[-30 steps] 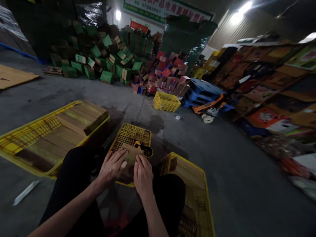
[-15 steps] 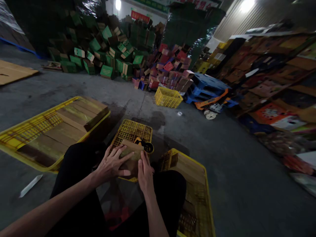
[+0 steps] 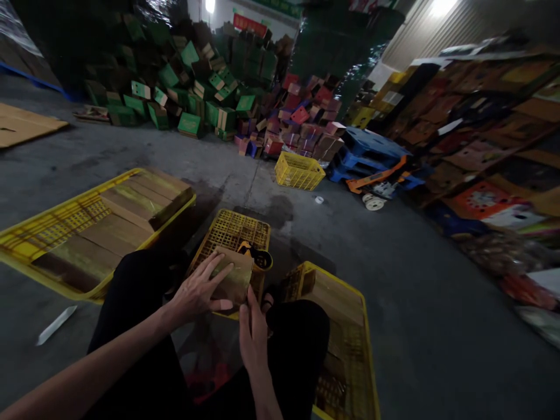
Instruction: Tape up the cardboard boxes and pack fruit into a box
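My left hand (image 3: 198,289) lies with fingers spread over a small brown cardboard piece (image 3: 234,276) and its thumb hooks under the near edge. My right hand (image 3: 251,331) sits just below that cardboard, fingers together and pointing up at its lower right corner. The cardboard rests on an upturned yellow crate (image 3: 231,232) in front of my knees. A black and yellow tape dispenser (image 3: 258,257) lies on the crate right behind the cardboard.
A yellow crate (image 3: 52,239) of flat brown cardboard stands at the left, another yellow crate (image 3: 350,326) at the right. A further yellow crate (image 3: 298,170), blue pallets (image 3: 371,153) and heaps of green and red boxes (image 3: 210,99) lie beyond. Shelves of cartons (image 3: 481,146) line the right.
My right hand has slid down off the cardboard toward me. My left hand has kept its place on top, and the cardboard has tilted slightly.
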`<move>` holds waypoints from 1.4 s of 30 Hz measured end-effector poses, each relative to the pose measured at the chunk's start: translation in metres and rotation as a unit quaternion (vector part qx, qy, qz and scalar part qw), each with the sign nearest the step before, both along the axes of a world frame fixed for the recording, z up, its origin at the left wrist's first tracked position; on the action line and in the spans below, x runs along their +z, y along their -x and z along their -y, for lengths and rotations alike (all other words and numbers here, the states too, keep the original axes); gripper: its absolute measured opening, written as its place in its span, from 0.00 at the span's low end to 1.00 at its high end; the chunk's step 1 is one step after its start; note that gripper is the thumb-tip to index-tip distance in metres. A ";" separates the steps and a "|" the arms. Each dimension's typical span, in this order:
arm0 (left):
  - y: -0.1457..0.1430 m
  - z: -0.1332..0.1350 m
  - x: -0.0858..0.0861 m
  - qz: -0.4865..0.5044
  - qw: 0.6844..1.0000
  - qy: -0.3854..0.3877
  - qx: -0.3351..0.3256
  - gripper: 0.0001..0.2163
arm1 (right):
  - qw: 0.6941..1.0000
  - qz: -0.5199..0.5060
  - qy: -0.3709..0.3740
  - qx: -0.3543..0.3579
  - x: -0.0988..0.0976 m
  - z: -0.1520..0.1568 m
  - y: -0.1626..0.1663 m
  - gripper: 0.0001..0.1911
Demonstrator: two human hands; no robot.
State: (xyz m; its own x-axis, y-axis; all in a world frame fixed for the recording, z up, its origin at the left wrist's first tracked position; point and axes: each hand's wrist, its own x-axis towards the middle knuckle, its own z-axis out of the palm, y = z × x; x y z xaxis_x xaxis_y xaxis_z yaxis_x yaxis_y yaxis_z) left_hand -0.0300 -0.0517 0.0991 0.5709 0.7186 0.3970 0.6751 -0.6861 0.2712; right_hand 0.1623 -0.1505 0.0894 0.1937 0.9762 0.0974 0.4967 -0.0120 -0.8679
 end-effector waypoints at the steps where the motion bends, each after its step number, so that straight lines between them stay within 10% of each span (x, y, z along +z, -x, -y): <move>1: 0.000 0.000 0.000 0.004 1.000 0.001 -0.006 0.42 | 1.000 0.020 -0.018 0.002 0.000 0.002 0.000 0.27; 14: 0.000 -0.001 0.006 0.013 0.999 0.004 -0.029 0.42 | 0.959 0.262 -0.111 0.008 0.012 -0.014 -0.005 0.23; 23: -0.005 0.002 -0.005 0.006 0.999 -0.038 0.009 0.46 | 0.953 0.277 -0.113 0.038 0.015 -0.002 -0.010 0.21; 35: 0.015 -0.001 -0.013 0.081 0.989 -0.034 -0.119 0.27 | 0.943 0.304 -0.137 -0.002 0.019 -0.053 -0.008 0.23; 42: 0.024 0.022 -0.027 0.166 0.985 -0.014 -0.039 0.25 | 0.934 0.321 -0.154 0.021 0.022 -0.057 -0.010 0.24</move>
State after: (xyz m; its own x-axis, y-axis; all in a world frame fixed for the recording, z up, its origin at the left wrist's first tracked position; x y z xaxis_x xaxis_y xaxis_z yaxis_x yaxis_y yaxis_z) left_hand -0.0541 -0.0738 0.0719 0.4598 0.6641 0.5895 0.4974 -0.7425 0.4486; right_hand 0.1720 -0.0931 0.1111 -0.0393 0.8883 0.4576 0.9100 0.2209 -0.3508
